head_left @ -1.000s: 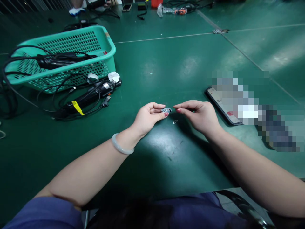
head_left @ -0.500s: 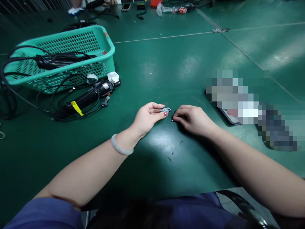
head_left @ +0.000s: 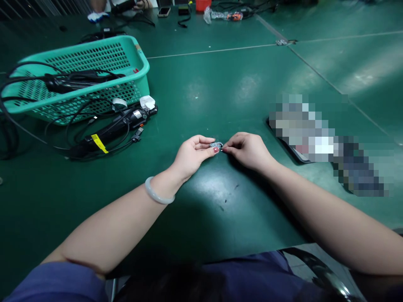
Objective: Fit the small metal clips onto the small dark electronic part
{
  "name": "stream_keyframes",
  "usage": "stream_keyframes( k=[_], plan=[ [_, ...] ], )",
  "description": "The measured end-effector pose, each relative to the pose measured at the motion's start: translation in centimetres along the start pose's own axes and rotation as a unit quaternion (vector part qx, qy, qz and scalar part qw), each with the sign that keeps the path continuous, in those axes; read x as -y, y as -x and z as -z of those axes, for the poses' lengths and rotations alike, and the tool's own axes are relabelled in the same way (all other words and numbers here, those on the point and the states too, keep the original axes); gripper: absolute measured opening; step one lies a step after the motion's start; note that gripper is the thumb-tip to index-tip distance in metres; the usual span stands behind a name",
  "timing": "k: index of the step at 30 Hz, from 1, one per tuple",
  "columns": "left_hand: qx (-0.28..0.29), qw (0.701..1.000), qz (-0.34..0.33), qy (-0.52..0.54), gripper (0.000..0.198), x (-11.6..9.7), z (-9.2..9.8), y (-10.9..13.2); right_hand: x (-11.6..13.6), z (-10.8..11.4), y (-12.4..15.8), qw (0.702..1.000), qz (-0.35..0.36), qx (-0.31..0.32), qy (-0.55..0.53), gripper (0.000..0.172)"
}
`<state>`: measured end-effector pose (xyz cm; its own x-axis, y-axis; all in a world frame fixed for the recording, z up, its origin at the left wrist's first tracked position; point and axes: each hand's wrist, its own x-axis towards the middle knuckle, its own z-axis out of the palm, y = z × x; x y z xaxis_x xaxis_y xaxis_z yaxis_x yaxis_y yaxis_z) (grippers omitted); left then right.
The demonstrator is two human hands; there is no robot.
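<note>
Green basket (head_left: 143, 63), black device (head_left: 74, 85) inside, yellow-tagged unit (head_left: 115, 129) alongside

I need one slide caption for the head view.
At a green table, the left hand holds a small grey patterned part; the right hand pinches a tiny piece close beside it.

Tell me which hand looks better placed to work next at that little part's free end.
Probably the right grip: it is pinched beside the free end of the small part, apparently on a tiny piece, while the left grip is busy holding that part.
</note>
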<state>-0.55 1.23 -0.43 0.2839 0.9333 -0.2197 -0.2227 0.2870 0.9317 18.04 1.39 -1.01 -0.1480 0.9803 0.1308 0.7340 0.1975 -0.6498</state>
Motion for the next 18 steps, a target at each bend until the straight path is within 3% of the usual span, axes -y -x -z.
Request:
stream_keyframes(
  k=[7, 18],
  plan=[
    [0.0, 1.0, 0.002, 0.004, 0.031, 0.0, 0.0, -0.1, 0.5, -0.5, -0.7, 0.996, -0.083, 0.005, 0.009, 0.01],
    [-0.005, 1.0, 0.0, 0.005, 0.029, 0.2, 0.2, -0.2, 0.2, -1.4, -0.2, 0.991, 0.038, -0.033, 0.124, 0.011]
  ],
)
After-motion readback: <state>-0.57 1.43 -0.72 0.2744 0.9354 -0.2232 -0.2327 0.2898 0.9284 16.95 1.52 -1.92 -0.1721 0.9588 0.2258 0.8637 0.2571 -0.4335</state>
